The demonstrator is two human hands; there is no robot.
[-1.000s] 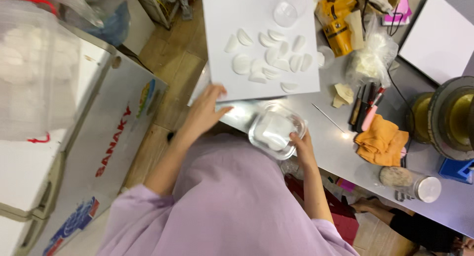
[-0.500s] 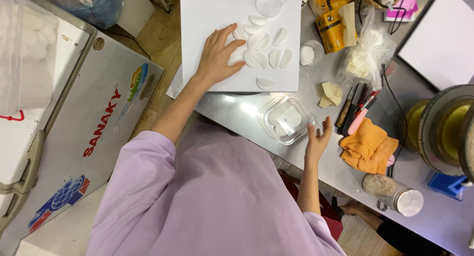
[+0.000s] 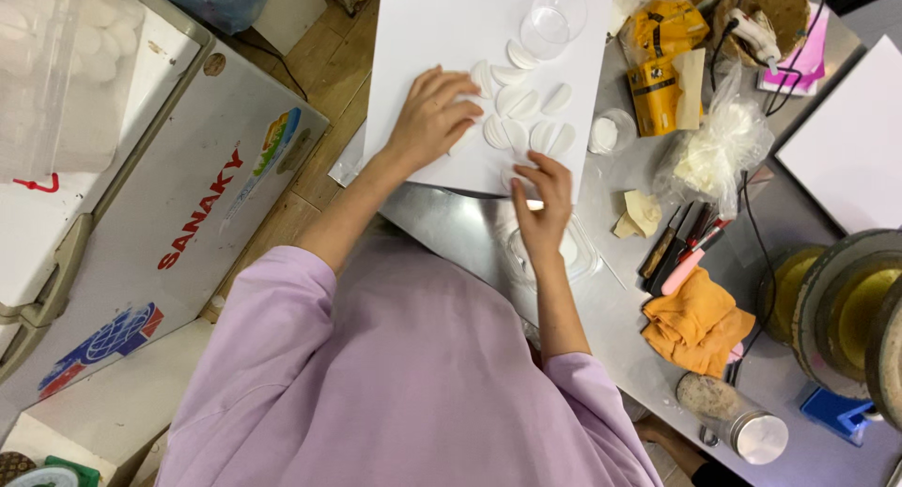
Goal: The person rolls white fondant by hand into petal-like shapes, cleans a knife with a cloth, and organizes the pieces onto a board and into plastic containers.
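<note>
Arranging white half-round pieces on a white sheet, the left hand rests flat, fingers spread, holding nothing; the right hand pinches one piece at the near edge (a light, level touch seems wise).

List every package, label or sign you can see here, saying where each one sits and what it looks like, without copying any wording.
Yellow packet: top of the metal table, rectangular, yellow with dark print.
Clear plastic bag: right of the packet, knotted, pale contents.
Chest freezer: left of the person, white, with red lettering and a blue-and-red globe sticker.
</note>
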